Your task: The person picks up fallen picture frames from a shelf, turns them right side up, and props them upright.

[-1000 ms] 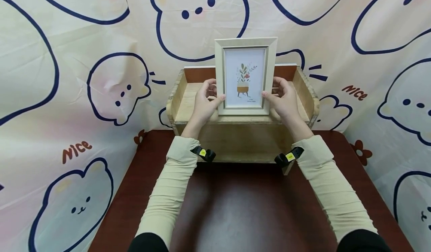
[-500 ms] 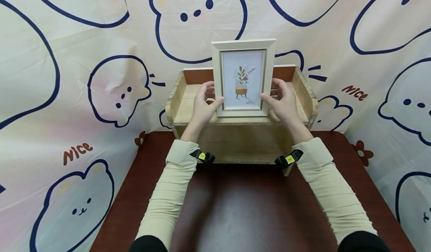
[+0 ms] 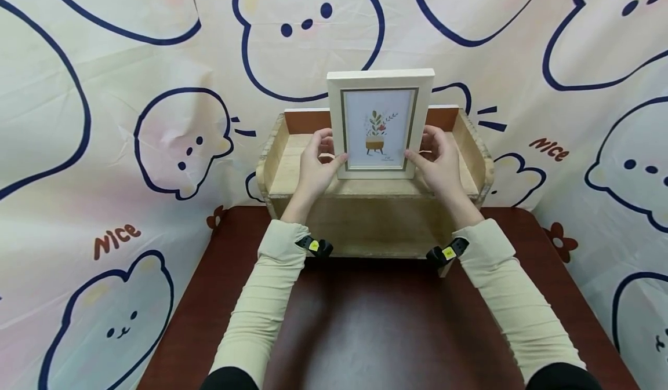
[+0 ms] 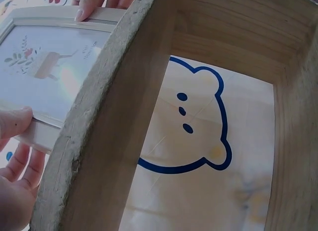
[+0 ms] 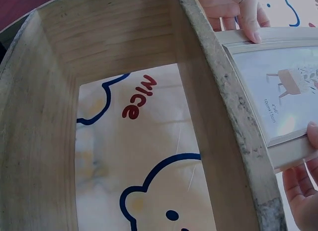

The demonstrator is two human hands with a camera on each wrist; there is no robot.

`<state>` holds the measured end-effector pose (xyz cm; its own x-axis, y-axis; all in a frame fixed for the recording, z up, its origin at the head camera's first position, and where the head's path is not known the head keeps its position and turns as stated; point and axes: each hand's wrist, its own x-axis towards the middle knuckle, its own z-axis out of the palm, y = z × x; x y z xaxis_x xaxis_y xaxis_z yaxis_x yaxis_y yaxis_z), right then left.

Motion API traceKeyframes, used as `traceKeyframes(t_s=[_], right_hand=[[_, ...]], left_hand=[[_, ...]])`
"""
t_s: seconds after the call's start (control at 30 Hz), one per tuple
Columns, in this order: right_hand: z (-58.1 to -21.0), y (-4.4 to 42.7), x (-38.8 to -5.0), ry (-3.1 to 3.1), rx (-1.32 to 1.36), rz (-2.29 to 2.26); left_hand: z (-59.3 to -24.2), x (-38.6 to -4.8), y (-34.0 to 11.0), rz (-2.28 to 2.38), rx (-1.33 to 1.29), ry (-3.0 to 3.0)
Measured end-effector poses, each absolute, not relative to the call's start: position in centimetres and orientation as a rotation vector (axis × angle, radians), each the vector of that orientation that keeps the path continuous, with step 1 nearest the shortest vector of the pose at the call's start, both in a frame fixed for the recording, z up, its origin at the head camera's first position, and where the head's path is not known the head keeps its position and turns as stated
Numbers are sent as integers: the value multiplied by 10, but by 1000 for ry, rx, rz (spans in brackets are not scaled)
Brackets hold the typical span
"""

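Looking down from the head view, you see two hands holding up one frame (image 3: 380,172) at the front edge of the shelf (image 3: 480,161), near the middle. The left hand (image 3: 315,170) pinches its left side, close to the bottom corner. The right hand (image 3: 440,163) pinches the other side, just as low. Both thumbs are in front. The frame's long way goes up and down, and its little plant picture (image 3: 376,138) faces the person. It is right between the hands, so neither one is nearer. I can't tell if its bottom touches the wood. The shelf stands at the back edge of the table (image 3: 381,326), with a bear cloth (image 3: 182,141) behind.

In the left wrist view, the frame is past the shelf's rough front edge, which hides its bottom. The left hand is the lower one, thumb on the rim.

In the right wrist view, the frame is past that same edge, with part of it cut off by the view. Here the right hand is the lower one, gripping the rim, and the cloth shows through the shelf.
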<state>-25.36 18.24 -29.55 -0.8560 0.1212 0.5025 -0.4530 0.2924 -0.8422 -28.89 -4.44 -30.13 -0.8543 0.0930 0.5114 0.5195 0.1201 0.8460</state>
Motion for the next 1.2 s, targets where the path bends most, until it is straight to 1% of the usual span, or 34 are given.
traceKeyframes(t_s=[0.13,0.37,0.8,0.9,1.0,1.2], right_hand=[[-297,183,-254,-2088,308,1587],[-296,183,-253,-2088,305,1562],[-290,185,-256,-2165,284,1502],[-279,185,-255,-2112,276,1536],[-257,184,-251,-2022,259,1568],[-214,180,-246,-1895,267,1482]], left_hand=[[-300,-287,-45,-1797,-604,-2072],[-283,-263,-45,-1768,-650,-2070],[-281,-256,-46,-1732,-671,-2073],[-278,-253,-46,-1714,-666,-2067],[-270,-250,-46,-1692,-674,-2028],[-242,-245,-46,-1633,-726,-1925]])
